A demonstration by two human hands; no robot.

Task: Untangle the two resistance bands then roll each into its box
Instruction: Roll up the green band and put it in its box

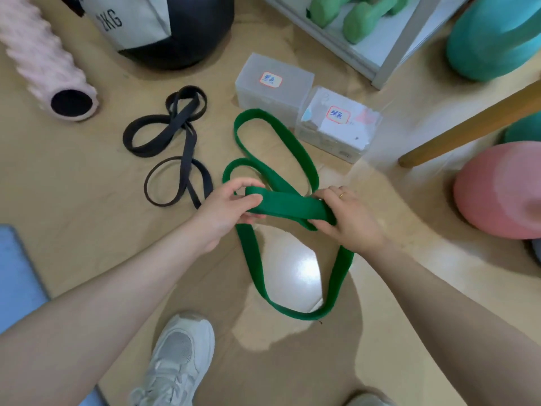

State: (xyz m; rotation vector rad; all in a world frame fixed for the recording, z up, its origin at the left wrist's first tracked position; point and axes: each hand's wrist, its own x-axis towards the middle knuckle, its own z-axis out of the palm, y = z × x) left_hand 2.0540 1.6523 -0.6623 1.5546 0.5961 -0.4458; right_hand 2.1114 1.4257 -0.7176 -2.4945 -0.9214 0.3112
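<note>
Above the floor, left hand [231,205] and right hand [345,218] each pinch the flat green elastic resistance band [288,205], starting its roll; next, wind tighter.

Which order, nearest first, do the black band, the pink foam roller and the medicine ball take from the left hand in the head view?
From the left hand:
1. black band, lying on the floor just beyond and left of it.
2. pink foam roller, far left.
3. medicine ball, at the top edge, behind the band.
</note>
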